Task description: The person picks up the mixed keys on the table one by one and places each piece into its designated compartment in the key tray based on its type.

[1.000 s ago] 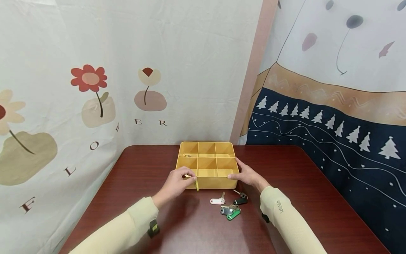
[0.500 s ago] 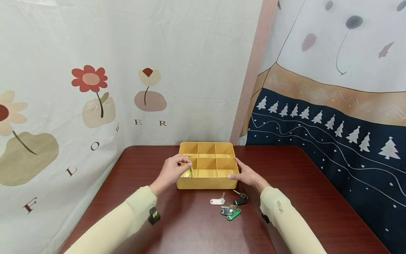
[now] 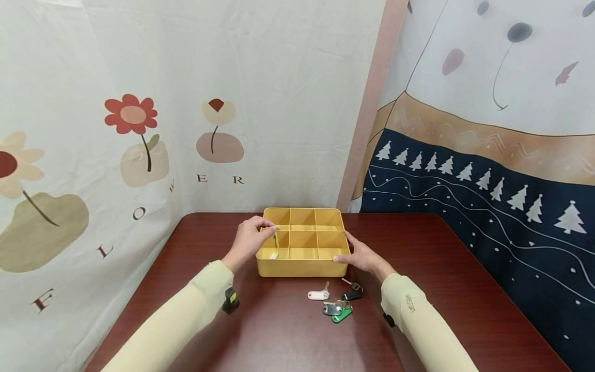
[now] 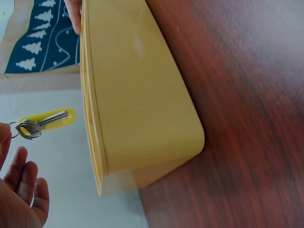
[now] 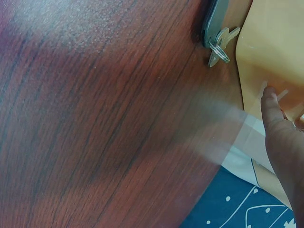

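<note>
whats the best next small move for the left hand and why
Probably lower the yellow-tagged key into the left side of the yellow box, then let go. The left hand pinches it; in the head view it hangs over that side, and the left wrist view shows it above the rim. The right hand holds the box's right side.
</note>
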Motion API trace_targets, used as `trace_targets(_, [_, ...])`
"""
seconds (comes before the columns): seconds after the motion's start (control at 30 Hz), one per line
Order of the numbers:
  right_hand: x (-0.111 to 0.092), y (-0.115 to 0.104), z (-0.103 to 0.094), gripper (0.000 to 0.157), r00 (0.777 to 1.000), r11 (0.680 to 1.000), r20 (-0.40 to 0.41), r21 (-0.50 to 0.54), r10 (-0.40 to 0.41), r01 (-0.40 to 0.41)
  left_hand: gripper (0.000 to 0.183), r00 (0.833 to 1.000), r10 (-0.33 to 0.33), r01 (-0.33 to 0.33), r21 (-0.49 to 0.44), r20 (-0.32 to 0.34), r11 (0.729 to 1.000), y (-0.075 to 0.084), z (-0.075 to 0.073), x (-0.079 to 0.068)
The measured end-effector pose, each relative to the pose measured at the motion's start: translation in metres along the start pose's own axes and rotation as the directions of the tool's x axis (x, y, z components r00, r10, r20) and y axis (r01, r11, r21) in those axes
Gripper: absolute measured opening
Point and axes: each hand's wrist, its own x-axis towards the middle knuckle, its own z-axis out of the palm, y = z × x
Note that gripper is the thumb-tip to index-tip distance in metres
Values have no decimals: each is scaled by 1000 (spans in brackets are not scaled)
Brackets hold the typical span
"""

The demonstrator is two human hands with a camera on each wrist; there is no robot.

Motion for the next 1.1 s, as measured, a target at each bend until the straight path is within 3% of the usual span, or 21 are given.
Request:
trace_targets(0.17, [1,1,0,99,1000,1000,-3,-9,2,-2,10,999,-33,33,21,-6,999,-8,2,7])
trace_targets(0.63, [1,-1,0,98,1000,1000,-6,-9,-4,4,10,999,-41,43,82,-24,996,-26,15,18])
trace_targets(1.1, [1,-1,-1,107,1000,1000,-1,-30,-6,6,10,999,-37,40,142,-25,989,-32,19,21])
